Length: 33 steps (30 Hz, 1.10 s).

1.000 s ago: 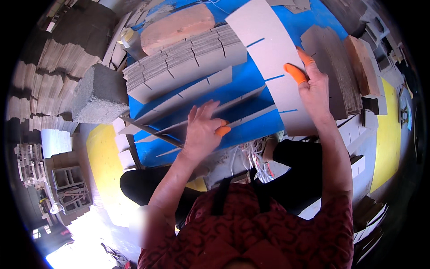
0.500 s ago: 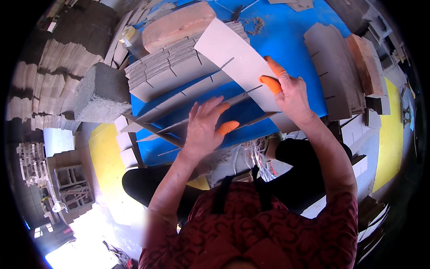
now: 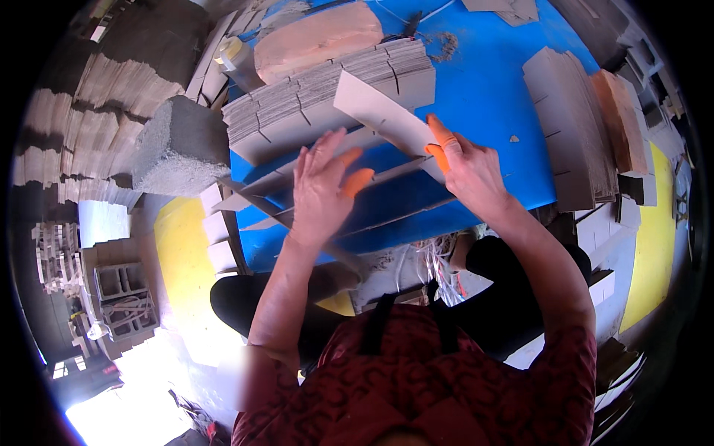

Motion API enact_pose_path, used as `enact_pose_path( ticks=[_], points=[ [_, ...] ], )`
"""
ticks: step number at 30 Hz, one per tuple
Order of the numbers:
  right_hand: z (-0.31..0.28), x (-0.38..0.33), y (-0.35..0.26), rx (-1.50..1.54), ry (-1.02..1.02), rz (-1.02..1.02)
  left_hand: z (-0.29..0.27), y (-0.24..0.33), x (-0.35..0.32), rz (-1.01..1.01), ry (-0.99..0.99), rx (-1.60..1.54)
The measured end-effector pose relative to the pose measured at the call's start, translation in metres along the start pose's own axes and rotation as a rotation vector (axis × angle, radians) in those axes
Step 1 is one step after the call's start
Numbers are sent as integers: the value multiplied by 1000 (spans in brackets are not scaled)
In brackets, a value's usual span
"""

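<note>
We are fitting a slotted card strip (image 3: 379, 111) into a lattice of strips (image 3: 335, 201) standing on edge on the blue bench (image 3: 491, 82). Our right hand (image 3: 472, 171) pinches the strip at its lower right corner, thumb and forefinger closed on the card, both capped with orange finger cots. The strip tilts up and to the left from that grip, its free end hanging over the big stack (image 3: 327, 97) of slotted cards at the back of the bench. Our left hand (image 3: 320, 189) is open, fingers spread and holding nothing, hovering over or lightly resting on the top edges of the standing strips; we cannot tell whether it presses on them. Its thumb also wears an orange cot.

We judge the step to be the seating of a cross strip: the piece is picked and brought above the lattice but not yet dropped into it. The next move calls for lining its slots up with the slots of the standing strips, swinging it level and square across them, then pressing it down, while the left hand keeps the loose strips upright and evenly spaced.

A second stack (image 3: 569, 126) of cards lies at the right of the bench, a grey block (image 3: 175, 145) at its left corner, and a pale brown slab (image 3: 316, 37) behind the big stack.
</note>
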State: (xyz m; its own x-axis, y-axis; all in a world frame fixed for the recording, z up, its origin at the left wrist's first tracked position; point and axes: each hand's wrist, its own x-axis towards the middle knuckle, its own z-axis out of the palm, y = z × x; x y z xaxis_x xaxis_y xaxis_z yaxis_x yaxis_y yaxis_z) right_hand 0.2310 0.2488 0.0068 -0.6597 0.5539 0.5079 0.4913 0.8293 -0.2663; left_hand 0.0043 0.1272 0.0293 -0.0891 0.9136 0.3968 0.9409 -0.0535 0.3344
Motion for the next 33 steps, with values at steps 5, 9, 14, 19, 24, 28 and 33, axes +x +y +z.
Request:
enact_pose_path(
  ticks=[5, 9, 14, 19, 24, 28, 33],
  points=[
    [-4, 3, -3, 0, -57, 38, 7, -28, 1, -115, -76, -11],
    [-1, 8, -3, -11, -64, 5, 11, -35, 1, -93, -38, -68],
    [19, 13, 4, -68, -198, -30, 17, -37, 6, -57, 5, -100],
    [-21, 16, -15, -146, -393, -42, 2, -33, -2, -129, -18, -221],
    [0, 7, -9, -180, -643, -13, 10, -38, -7, -134, -85, -166],
    [-3, 10, 6, 10, -636, 133, 5, -39, -8, -97, -53, -127],
    [-46, -4, 111, -273, -291, 456, -43, -19, -31, -226, 0, -367]
  ],
)
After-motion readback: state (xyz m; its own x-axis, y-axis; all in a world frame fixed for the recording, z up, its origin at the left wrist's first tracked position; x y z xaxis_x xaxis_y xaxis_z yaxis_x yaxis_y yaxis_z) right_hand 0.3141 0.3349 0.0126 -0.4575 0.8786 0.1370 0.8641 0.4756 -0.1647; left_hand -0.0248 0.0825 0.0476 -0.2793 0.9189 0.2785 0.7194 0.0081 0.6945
